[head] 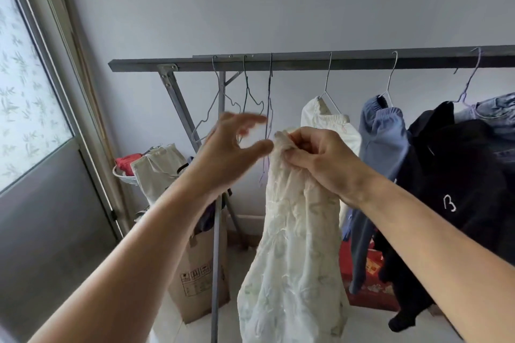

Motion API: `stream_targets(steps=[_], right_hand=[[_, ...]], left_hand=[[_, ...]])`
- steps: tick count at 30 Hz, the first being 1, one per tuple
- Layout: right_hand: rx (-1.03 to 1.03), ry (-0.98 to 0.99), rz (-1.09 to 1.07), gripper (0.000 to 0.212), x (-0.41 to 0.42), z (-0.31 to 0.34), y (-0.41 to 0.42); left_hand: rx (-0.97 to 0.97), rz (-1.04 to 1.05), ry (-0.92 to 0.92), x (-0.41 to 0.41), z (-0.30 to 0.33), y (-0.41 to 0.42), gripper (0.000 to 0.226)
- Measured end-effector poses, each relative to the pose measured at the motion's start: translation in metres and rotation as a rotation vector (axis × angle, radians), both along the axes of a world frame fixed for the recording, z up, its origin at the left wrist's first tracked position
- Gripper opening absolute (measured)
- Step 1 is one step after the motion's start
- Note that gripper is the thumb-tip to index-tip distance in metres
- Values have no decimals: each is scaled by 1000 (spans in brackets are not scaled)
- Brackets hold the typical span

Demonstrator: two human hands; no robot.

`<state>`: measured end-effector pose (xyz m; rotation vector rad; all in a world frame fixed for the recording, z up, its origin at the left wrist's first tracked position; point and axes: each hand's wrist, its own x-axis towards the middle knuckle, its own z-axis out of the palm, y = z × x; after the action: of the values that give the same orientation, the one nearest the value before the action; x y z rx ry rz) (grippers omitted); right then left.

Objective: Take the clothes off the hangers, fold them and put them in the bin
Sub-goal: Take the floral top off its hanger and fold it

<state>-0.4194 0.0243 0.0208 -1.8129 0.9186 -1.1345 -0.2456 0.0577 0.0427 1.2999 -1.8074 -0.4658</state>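
Observation:
A cream embroidered garment (292, 253) hangs down from my right hand (320, 159), which pinches its top edge in front of the rack. My left hand (234, 147) is just left of that edge, fingers spread and blurred, holding nothing. Behind the hands a grey clothes rack (306, 62) carries three bare wire hangers (245, 100) on the left. To the right hang cream trousers (326, 122), blue trousers (381, 142), a black sweatshirt (457, 175) and jeans (496, 114), each on a hanger.
A white basket with red cloth (125, 170) and a cream bag (158, 167) stand at the back left. A cardboard box (200, 276) sits by the rack's leg (216, 273). A red box (370, 281) lies under the hanging clothes. A door (41, 147) is on the left.

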Motion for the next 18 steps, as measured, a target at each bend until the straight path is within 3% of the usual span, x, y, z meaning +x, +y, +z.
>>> stream_targets(steps=[2,4,7,10,14,18], right_hand=[[19,-16,118,10,-4,4,2],[-10,-59,192,14,-7,10,5],[-47,-185,179,15,-14,14,7],[-26,-183,132,18,-28,6,8],[-39,20,40,12,-33,-10,10],[-77,2,43,16,-32,-9,8]], left_hand=[[-115,-114,-327,6,4,-9,77],[-70,-251,-433,3,8,-14,60],[5,-338,-226,-2,14,-23,11],[-194,-256,-305,-1,14,-37,22],[-420,-215,-351,1,18,-45,32],[-411,-303,-256,0,20,-38,24]])
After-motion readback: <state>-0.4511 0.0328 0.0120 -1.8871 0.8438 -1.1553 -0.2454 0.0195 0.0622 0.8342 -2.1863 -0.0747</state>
